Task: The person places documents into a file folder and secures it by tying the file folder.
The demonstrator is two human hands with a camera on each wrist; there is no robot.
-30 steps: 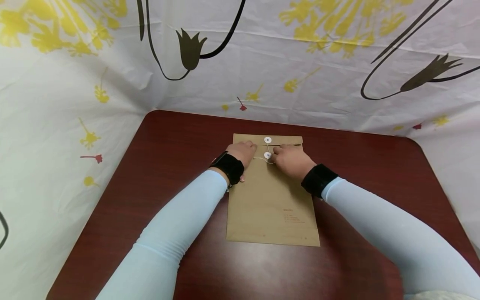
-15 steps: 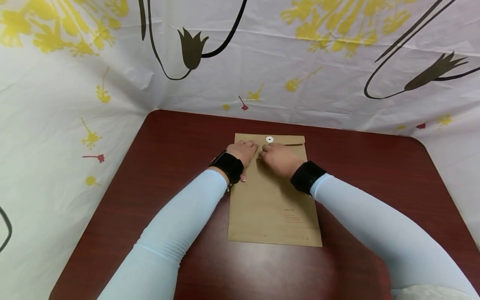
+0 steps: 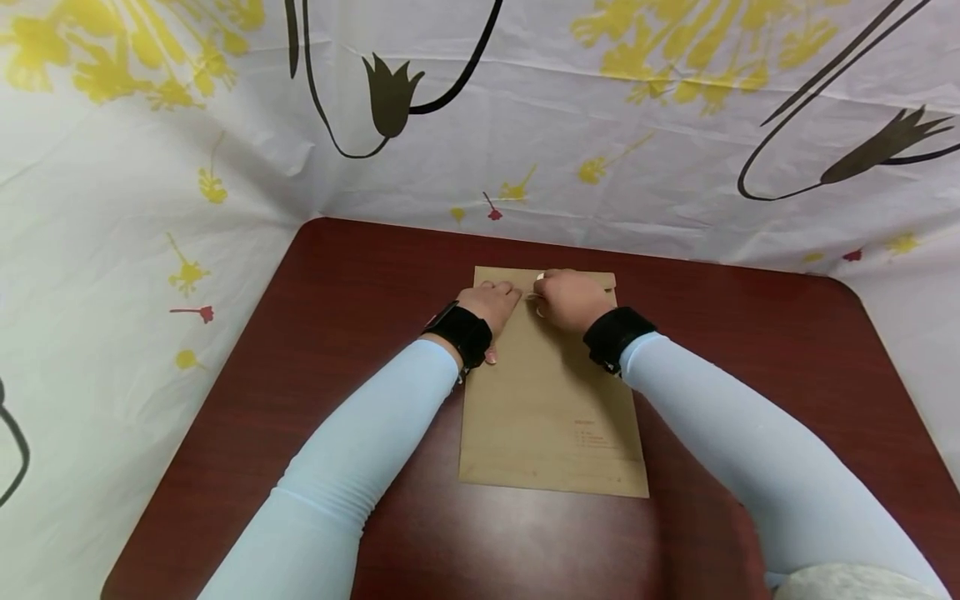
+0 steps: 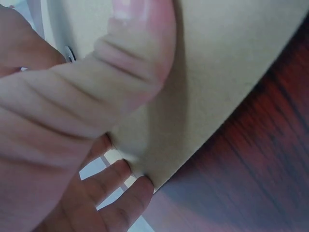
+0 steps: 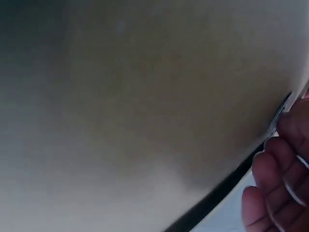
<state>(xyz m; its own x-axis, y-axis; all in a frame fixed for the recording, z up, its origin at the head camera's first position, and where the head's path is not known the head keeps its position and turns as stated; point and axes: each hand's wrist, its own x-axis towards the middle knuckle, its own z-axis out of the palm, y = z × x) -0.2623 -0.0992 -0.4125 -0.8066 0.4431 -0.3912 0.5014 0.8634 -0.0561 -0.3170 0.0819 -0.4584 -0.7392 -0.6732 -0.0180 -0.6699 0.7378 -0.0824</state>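
A brown kraft paper envelope (image 3: 547, 400) lies flat on the table, its flap edge at the far end. My left hand (image 3: 489, 307) rests on its upper left part with fairly straight fingers, fingertips at the flap; the left thumb (image 4: 140, 53) lies over the paper. My right hand (image 3: 573, 298) is at the flap with curled fingers, pinching a thin white string (image 3: 531, 297). The upper white button disc (image 3: 540, 277) is mostly covered by that hand, and the lower one (image 3: 540, 312) shows only a sliver. Curled right fingers (image 5: 268, 174) appear in the right wrist view.
The envelope lies on a dark red-brown wooden table (image 3: 360, 292) with rounded far corners. Behind and beside the table hangs a white sheet (image 3: 645, 200) with yellow, red and dark plant prints. Small red print (image 3: 591, 435) marks the envelope's lower right.
My right hand first moved left across the lower disc, then up and slightly right to the upper disc with the string. My left hand stays put on the envelope.
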